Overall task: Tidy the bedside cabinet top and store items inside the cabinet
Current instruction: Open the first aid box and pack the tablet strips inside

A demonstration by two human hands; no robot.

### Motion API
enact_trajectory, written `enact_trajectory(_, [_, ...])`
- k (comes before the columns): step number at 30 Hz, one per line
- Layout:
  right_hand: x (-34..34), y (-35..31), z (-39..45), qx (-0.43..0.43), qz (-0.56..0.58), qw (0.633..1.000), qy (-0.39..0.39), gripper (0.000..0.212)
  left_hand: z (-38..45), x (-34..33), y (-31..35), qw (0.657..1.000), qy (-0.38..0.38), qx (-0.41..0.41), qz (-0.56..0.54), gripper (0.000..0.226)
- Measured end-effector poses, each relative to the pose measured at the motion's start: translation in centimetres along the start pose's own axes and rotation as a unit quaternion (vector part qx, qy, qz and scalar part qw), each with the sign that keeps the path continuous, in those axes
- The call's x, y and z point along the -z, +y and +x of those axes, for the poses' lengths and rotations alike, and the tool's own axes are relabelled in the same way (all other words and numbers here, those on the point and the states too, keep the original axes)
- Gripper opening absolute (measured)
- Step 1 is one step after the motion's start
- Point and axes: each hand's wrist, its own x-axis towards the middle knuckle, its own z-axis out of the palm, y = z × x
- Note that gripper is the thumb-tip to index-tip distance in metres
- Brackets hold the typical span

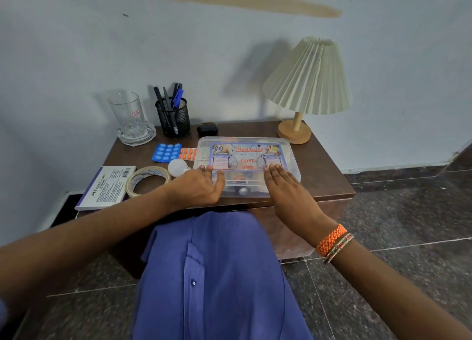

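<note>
Both hands flat on first aid box [246,166] lid at front of bedside cabinet top [329,176]: left hand [201,185] on left corner, right hand [283,184] on right, fingers straight, nothing gripped. Guessing lid was getting pressed shut before stowing. Pill strips [167,152], bulb [177,168], tape roll [148,184] sat just left, waiting.

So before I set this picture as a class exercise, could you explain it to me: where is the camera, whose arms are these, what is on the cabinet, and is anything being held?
There is one picture, from a camera worn on a person's head, looking down at their own arms. No machine is involved. The left hand and right hand both rest flat on the lid of a clear first aid box; neither has a grip around it.

On the brown cabinet top also lie a glass on a glass tray, a mesh pen holder, a small black case, blue tablets, orange tablets, a white bulb, a tape roll, a white box and a lamp.
</note>
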Motion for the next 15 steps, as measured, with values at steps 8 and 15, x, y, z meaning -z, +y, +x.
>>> enact_trajectory(8, [0.3, -2.2, 1.2, -0.066, -0.057, 0.996, -0.035, 0.06, -0.1, 1.2, 1.4, 0.992, -0.101, 0.073, -0.003, 0.041])
enact_trajectory(15, [0.4, -2.8, 1.5, -0.071, -0.092, 0.992, -0.053, 0.062, 0.4, 2.7, -0.6, 0.994, -0.11, 0.021, 0.0, 0.045])
